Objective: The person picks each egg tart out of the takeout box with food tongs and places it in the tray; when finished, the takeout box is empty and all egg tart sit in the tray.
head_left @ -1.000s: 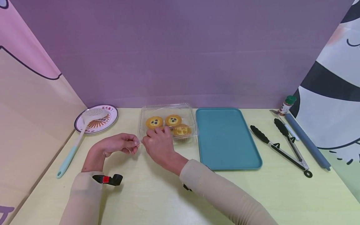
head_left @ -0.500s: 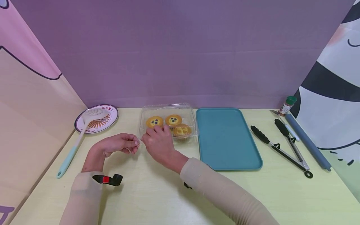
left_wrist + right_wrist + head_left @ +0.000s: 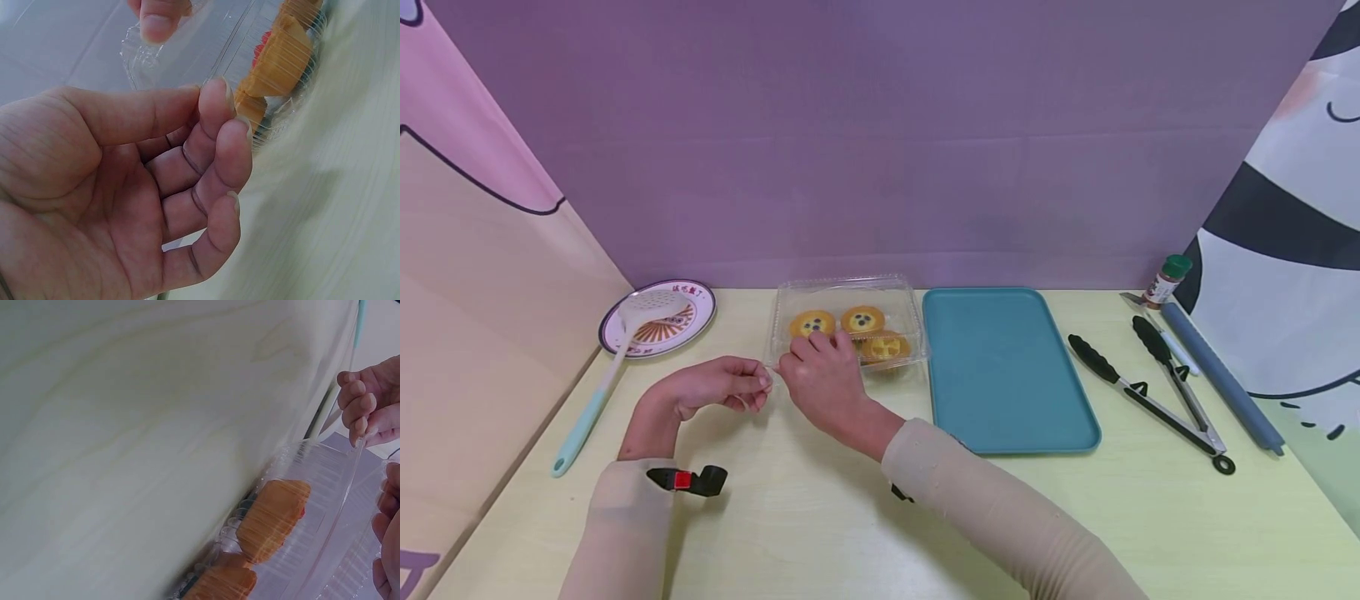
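Near the back of the table stands a clear plastic clamshell box (image 3: 901, 302) holding several golden tarts (image 3: 862, 320), some topped with dark dots. My left hand (image 3: 722, 385) pinches the rim at the box's front left corner between thumb and index finger; its other fingers are loosely curled, as the left wrist view (image 3: 150, 169) shows. Just to the right, my right hand (image 3: 826, 387) holds the lid's edge at the same corner with curled fingers. It hides part of the front tarts. In the right wrist view only some right-hand fingers show at the edge.
Right of the box lies a teal tray (image 3: 1011, 375). Black-tipped tongs (image 3: 1157, 408), a blue-grey rod (image 3: 1221, 379), a knife (image 3: 1176, 350) and a green-capped jar (image 3: 1167, 282) are farther right. At left, a skimmer (image 3: 602, 387) rests across a patterned plate (image 3: 700, 304).
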Tool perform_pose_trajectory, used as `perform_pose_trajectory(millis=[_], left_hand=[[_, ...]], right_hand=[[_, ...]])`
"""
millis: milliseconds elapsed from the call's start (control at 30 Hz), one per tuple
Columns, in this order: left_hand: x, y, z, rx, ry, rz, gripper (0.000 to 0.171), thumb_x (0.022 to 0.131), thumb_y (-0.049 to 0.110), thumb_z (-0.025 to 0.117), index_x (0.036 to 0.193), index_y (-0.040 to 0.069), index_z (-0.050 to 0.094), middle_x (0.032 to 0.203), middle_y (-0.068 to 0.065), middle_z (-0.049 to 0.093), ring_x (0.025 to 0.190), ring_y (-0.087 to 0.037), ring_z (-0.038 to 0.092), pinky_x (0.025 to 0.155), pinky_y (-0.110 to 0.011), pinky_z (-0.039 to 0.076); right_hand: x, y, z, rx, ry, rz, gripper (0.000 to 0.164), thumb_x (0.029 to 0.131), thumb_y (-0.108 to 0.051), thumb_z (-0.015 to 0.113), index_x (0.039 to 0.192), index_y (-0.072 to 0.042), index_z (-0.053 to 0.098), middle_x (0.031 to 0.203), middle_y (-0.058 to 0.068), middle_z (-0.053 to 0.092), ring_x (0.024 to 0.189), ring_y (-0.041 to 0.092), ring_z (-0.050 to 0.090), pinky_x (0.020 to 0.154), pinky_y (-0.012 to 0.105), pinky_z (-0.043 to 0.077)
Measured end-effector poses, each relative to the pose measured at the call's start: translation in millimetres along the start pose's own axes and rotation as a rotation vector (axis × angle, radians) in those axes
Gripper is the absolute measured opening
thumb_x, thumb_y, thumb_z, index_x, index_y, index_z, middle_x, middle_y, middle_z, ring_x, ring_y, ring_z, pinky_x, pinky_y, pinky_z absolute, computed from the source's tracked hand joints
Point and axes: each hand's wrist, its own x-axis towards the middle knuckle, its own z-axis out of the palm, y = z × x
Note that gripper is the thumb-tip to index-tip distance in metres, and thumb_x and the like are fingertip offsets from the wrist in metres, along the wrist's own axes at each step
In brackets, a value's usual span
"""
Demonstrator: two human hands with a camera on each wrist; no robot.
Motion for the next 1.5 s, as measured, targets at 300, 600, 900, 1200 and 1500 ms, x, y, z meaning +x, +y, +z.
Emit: perform_pose_trajectory(millis=[300,600,900,1200,1500], left_hand=[[1.7,-3.9,-1.1,0.014,0.014,-0.007,0.029,0.103,0.019,0.053,0.105,-0.010,0.057,0.084,-0.002,0.064,0.085,-0.019,0.059,0.081,-0.035,0.051],[1.7,-3.4,-1.3,0.000,0.023,-0.009,0.030,0.103,0.020,0.053,0.105,-0.010,0.057,0.084,-0.002,0.064,0.084,-0.019,0.059,0.081,-0.034,0.051],[1.2,-3.9,-2.1,-0.021,0.034,-0.012,0.021,0.103,0.020,0.053,0.097,0.001,0.060,0.082,-0.001,0.064,0.083,-0.018,0.059,0.081,-0.034,0.050],[0.4,-2.5,-1.9,-0.018,0.043,-0.021,0.026,0.104,0.019,0.051,0.105,-0.006,0.057,0.085,-0.001,0.064,0.086,-0.019,0.060,0.081,-0.035,0.050],[-1.3,-1.3,-1.5,-0.020,0.048,-0.025,0.027,0.105,0.019,0.049,0.108,-0.007,0.057,0.086,-0.002,0.063,0.085,-0.018,0.060,0.081,-0.034,0.049]], right_hand=[[3.3,4.0,2.2,0.003,0.072,-0.032,0.021,0.093,-0.037,0.070,0.076,-0.027,0.076,0.081,-0.011,0.069,0.076,0.011,0.059,0.075,0.031,0.039],[10.5,9.7,-0.1,0.031,0.107,-0.059,0.020,0.093,-0.035,0.071,0.077,-0.024,0.077,0.080,-0.009,0.069,0.076,0.011,0.062,0.074,0.031,0.040],[21.7,15.3,-4.6,0.067,0.115,-0.059,0.021,0.095,-0.033,0.068,0.080,-0.022,0.077,0.082,-0.008,0.071,0.078,0.011,0.065,0.076,0.031,0.041],[32.9,22.2,-7.7,0.050,0.146,-0.064,0.021,0.094,-0.031,0.070,0.077,-0.021,0.077,0.077,-0.006,0.068,0.072,0.011,0.064,0.073,0.032,0.039],[46.7,32.4,-11.7,0.054,0.117,-0.081,0.021,0.096,-0.029,0.066,0.080,-0.021,0.076,0.080,-0.006,0.069,0.076,0.012,0.067,0.078,0.034,0.041]])
